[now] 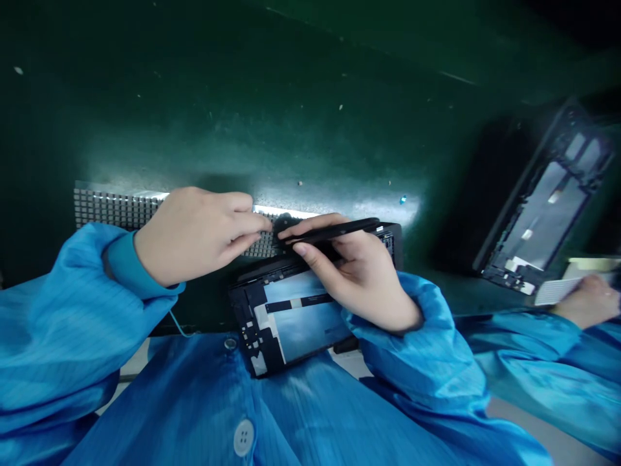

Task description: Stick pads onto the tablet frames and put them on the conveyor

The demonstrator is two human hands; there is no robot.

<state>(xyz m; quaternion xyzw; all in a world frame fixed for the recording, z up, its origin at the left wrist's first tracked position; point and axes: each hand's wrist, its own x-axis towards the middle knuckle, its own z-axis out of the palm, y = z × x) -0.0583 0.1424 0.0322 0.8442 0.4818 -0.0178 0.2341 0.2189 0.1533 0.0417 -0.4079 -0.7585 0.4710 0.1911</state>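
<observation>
My left hand (201, 230) is closed in a pinch over a sheet of small grey square pads (114, 206); whatever lies between its fingertips is too small to make out. My right hand (363, 275) grips a slim black device part (344, 228), seen nearly edge-on, with the thumb below and the fingers above. The tip of that part is close to my left fingertips. Under my right hand an opened tablet-like device (301, 323) leans by my lap, its silvery inside, black strip and small components showing. My right hand hides part of it.
A dark green work surface (242, 97) stretches ahead. At right stands a stack of similar opened devices (543, 213). Beside it, a co-worker's hand (592, 301) is near a white ribbed sheet (555, 291). A small blue bit (403, 200) lies on the surface.
</observation>
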